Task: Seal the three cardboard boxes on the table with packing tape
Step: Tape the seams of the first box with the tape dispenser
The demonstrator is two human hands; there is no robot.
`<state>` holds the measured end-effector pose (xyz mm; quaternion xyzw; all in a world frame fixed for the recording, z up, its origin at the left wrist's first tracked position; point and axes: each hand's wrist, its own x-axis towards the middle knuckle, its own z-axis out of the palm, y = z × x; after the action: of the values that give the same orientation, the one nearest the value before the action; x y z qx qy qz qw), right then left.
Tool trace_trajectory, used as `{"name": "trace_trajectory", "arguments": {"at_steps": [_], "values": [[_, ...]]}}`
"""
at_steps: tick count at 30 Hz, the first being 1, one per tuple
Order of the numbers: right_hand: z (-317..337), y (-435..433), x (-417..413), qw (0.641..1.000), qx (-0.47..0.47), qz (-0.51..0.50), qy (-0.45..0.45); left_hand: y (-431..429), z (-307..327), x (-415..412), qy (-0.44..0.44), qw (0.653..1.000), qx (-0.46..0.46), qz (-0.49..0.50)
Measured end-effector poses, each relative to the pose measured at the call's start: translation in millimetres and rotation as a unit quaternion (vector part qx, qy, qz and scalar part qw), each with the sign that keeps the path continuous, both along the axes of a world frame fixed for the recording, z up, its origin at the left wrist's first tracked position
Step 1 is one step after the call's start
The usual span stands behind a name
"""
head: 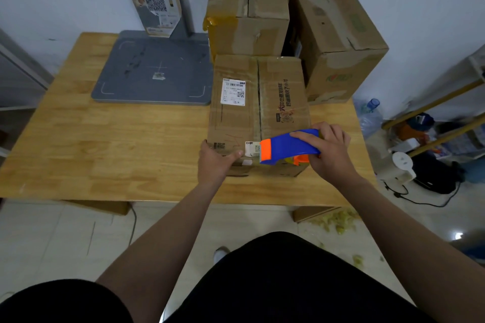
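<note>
The nearest box (pixel 236 118) sits in the middle of the frame on the wooden table (pixel 105 144). It is worn brown cardboard, its top flaps meeting in a seam that runs away from the viewer. A white shipping label (pixel 233 92) is left of the seam and dark printed text is right of it. At its lower edge, a blue tape dispenser (pixel 288 147) with an orange front lies across the seam. The right hand (pixel 330 149) is wrapped round the dispenser's handle. The left hand (pixel 215 162) clasps the box's lower left corner, thumb along the top edge. Two more boxes stand behind it, one at upper centre (pixel 246 8) and one at upper right (pixel 338 42). A grey platform (pixel 154 71) lies at upper left.
</note>
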<state>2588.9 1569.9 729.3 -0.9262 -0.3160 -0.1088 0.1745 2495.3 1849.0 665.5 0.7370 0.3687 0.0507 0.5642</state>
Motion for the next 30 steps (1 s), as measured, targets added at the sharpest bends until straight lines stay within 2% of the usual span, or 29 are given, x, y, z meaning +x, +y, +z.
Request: {"name": "trace_trajectory", "arguments": {"at_steps": [4, 7, 9, 12, 14, 19, 25, 27, 30], "values": [[1.8, 0.3, -0.6, 1.000, -0.008, 0.003, -0.003, -1.9, 6.8, -2.5, 0.039, 0.995, 0.093, -0.005], [2.2, -0.2, 0.4, 1.000, -0.011, 0.003, 0.003, 4.4, 6.7, -7.6, 0.033, 0.993, 0.111, -0.017], [2.3, -1.0, 1.2, 1.000, -0.010, 0.004, 0.008, 13.4, 5.0, -14.2, 0.006, 0.996, 0.078, -0.030], [3.0, -0.8, 2.4, 1.000, -0.005, 0.003, 0.011, 31.0, 4.2, -24.6, -0.041, 0.996, -0.079, -0.021], [2.6, -1.0, 4.2, 1.000, -0.004, 0.004, 0.012, 41.4, 1.9, -27.8, -0.028, 0.990, -0.139, -0.004], [1.3, 0.3, 7.1, 1.000, -0.004, 0.010, 0.015, 42.4, 1.3, -28.6, -0.016, 0.993, -0.117, -0.001], [-0.2, -0.8, 8.9, 1.000, -0.002, 0.015, 0.015, 27.7, 4.9, -17.7, -0.030, 0.994, 0.040, -0.094], [-0.7, -1.2, 8.2, 1.000, 0.000, 0.018, 0.014, 15.4, 9.9, -7.2, 0.027, 0.984, 0.129, -0.117], [-0.5, -1.7, 7.9, 1.000, -0.001, 0.015, 0.014, -3.4, 18.6, 8.0, 0.121, 0.949, 0.251, -0.145]]}}
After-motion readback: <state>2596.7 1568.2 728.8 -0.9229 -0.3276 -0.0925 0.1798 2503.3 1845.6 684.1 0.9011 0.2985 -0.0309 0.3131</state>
